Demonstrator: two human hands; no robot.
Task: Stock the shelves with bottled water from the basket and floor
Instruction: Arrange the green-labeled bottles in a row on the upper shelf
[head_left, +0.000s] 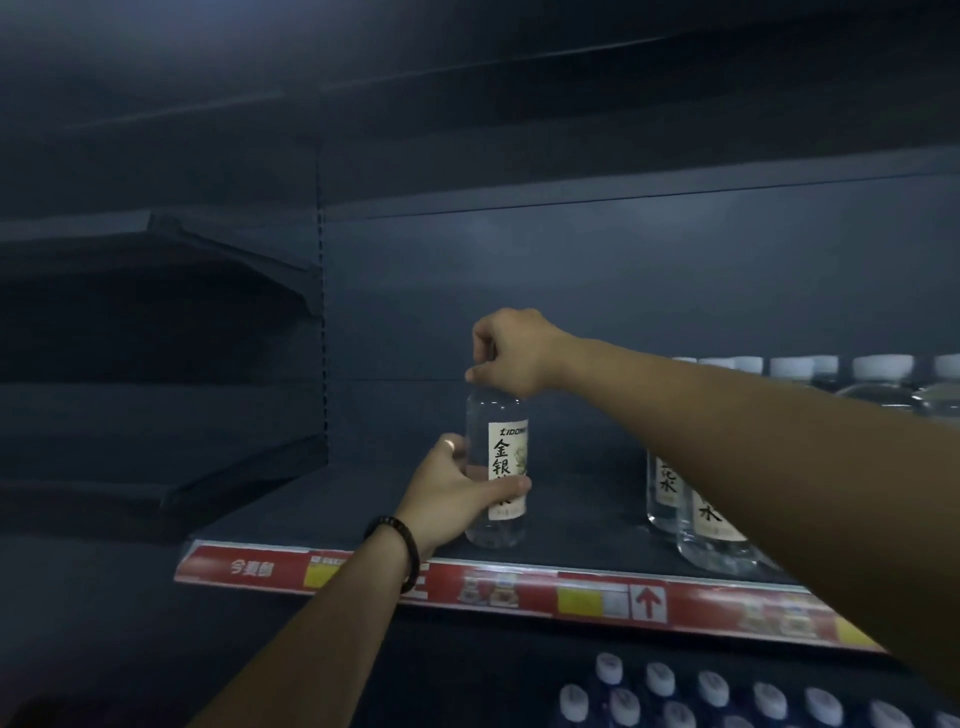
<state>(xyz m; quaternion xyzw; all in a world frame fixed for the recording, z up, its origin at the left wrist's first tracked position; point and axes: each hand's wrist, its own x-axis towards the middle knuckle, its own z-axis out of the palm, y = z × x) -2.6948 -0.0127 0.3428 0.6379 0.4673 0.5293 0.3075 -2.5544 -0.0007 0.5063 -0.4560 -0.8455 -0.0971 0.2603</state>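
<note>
Bottle (498, 457) at centre frame, being steadied upright near shelf (332, 514) front, left hand (449, 493) wrapping its body, right hand (511, 351) pinching its top, likely squaring label (511, 441) outward.

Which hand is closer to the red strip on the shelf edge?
Left. The left hand grips the bottle low down, just above the red strip; the right hand pinches the bottle's top, higher up.

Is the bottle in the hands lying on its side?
No, the bottle stands upright on the shelf, with the left hand round its body and the right hand gripping its top.
</note>
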